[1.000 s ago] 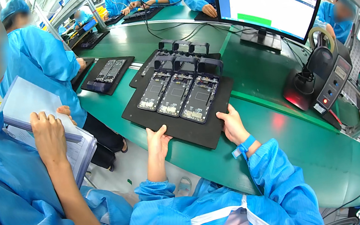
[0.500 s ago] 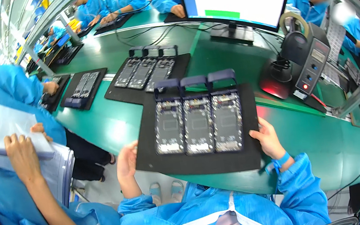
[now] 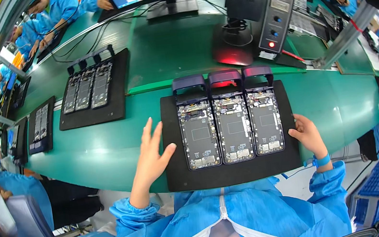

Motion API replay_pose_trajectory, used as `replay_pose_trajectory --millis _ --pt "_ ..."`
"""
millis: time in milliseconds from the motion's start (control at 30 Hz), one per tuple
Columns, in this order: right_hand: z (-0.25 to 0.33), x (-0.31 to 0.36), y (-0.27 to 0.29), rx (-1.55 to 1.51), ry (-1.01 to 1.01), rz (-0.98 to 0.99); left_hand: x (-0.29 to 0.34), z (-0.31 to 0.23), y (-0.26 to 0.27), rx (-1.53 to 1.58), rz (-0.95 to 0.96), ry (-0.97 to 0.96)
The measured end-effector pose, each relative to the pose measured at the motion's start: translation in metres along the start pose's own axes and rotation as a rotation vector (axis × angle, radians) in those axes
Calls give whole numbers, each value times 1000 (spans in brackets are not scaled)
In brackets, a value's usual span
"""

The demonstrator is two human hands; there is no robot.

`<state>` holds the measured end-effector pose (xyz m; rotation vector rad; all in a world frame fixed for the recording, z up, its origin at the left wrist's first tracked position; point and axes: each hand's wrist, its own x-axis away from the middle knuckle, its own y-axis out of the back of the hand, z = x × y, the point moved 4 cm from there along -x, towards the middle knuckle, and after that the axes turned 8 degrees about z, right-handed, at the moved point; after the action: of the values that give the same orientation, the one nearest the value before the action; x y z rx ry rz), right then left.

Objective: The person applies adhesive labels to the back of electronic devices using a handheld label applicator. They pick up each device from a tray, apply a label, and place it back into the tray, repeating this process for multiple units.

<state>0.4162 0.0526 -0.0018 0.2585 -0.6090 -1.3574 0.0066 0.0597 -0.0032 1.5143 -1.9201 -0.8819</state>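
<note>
A flat black board (image 3: pixel 193 180) lies on the green bench in front of me. On it, side by side, are three opened phones (image 3: pixel 199 134) with bare circuit boards and dark batteries showing, each with a dark purple frame piece (image 3: pixel 188 83) raised at its far end. My left hand (image 3: pixel 150 155) is open beside the board's left edge, its fingers spread and holding nothing. At the right edge, my right hand (image 3: pixel 309 134) has its thumb on the board's rim and its half-bent fingers apart from the thumb. It wears a blue wrist strap (image 3: pixel 322 161).
To the left are a second black board (image 3: pixel 117 106) with similar phones and a smaller one (image 3: pixel 40 139). Beyond stand a monitor (image 3: pixel 171 8), a scanner on its stand (image 3: pixel 242 4) and a dark control box (image 3: pixel 275 14). A co-worker (image 3: pixel 19 183) is close on the left.
The board with three phones has come down flat on the bench from between my hands. My left hand has let go and spread its fingers. The view has swung right.
</note>
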Motion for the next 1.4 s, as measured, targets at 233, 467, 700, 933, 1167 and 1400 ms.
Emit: replay_pose_trajectory --millis 233,467,700,933,1167,1400 --pt "-13 5 12 61 7 -126 -30 -21 -40 -67 173 -126" --pt "3 -8 70 503 113 -322 -53 -61 -74 -159 120 -190" --pt "69 -108 125 -26 402 -692 -43 -77 -70 834 19 -204" --pt "68 -155 119 -582 248 -573 -59 -71 -79 1577 138 226" --pt "74 -157 108 -847 344 -622 -62 -77 -97 1486 547 233" --pt "130 -169 -6 -680 236 -70 -84 -103 -47 1818 506 82"
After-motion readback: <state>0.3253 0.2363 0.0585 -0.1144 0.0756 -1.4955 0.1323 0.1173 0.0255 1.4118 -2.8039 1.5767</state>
